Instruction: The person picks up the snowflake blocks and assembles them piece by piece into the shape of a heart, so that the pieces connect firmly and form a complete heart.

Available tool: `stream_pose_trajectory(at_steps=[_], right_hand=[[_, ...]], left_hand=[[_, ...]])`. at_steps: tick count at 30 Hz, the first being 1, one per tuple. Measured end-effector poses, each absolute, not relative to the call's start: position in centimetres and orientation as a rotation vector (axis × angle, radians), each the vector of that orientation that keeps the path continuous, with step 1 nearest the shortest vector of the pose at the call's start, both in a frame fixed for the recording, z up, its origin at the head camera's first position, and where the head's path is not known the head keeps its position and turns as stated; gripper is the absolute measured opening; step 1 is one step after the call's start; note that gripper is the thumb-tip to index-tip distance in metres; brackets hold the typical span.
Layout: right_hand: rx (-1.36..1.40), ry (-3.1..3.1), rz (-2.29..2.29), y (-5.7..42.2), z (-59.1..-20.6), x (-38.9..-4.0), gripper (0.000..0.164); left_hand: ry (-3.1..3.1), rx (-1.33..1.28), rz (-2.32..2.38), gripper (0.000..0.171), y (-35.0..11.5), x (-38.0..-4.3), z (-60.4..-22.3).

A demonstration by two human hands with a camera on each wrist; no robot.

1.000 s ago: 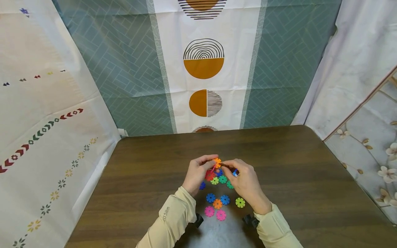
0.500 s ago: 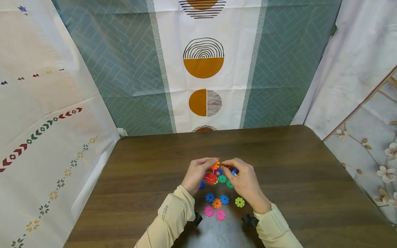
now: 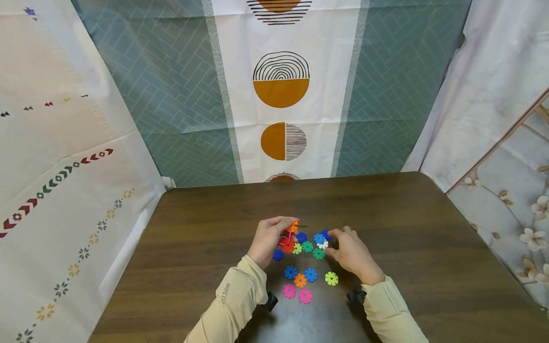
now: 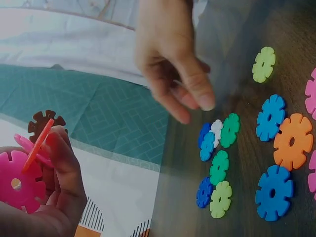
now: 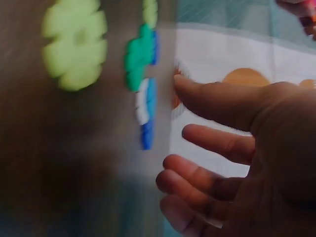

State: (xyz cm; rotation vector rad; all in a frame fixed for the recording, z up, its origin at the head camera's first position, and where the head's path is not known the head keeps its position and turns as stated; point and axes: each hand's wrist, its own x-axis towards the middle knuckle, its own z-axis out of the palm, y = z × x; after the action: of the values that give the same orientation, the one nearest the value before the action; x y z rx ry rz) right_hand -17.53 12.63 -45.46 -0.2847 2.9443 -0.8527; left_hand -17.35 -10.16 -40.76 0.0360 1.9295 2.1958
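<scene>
My left hand [image 3: 266, 239] pinches a cluster of slotted plastic snap discs, raised above the table. In the head view its orange disc [image 3: 293, 226] shows at the fingertips, with a brown disc [image 3: 302, 226] edge-on to the right and a red disc [image 3: 288, 246] lower down. A pink disc [image 4: 29, 170] of the cluster faces the left wrist view; the fingers cover some joints. My right hand [image 3: 353, 252] holds nothing, thumb and fingers spread apart beside a white disc [image 3: 323, 244], a light blue disc [image 3: 319, 238] and a green disc [image 3: 319, 253].
Nearer on the dark wooden table [image 3: 206, 224] lie blue discs [image 3: 290, 272], an orange disc [image 3: 300, 280], pink discs [image 3: 305, 296] and a yellow-green disc [image 3: 331, 278]. A dark blue disc [image 3: 278, 255] lies by the left hand. Patterned cloths hang behind and at both sides.
My right hand has let go of the brown disc and moved right and down toward the loose discs. My left hand has shifted slightly left with the cluster.
</scene>
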Motion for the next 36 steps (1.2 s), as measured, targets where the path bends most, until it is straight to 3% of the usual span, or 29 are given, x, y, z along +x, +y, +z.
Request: stream_pose_trajectory(at_steps=[17, 28, 36], right_hand=[[-0.337, 2.992, -0.680, 12.1, -47.5, -18.5, 0.046], [-0.239, 3.005, -0.693, 11.6, -47.6, -19.0, 0.035], [-0.173, 3.000, -0.729, 11.5, -47.8, -19.4, 0.041]], left_hand=[[1.932, 0.026, 2.205, 0.036, -10.2, -17.4, -40.7], [1.943, 0.041, 2.198, 0.035, -10.3, -17.5, -40.8], [1.958, 0.048, 2.183, 0.035, -10.3, -17.5, -40.8]])
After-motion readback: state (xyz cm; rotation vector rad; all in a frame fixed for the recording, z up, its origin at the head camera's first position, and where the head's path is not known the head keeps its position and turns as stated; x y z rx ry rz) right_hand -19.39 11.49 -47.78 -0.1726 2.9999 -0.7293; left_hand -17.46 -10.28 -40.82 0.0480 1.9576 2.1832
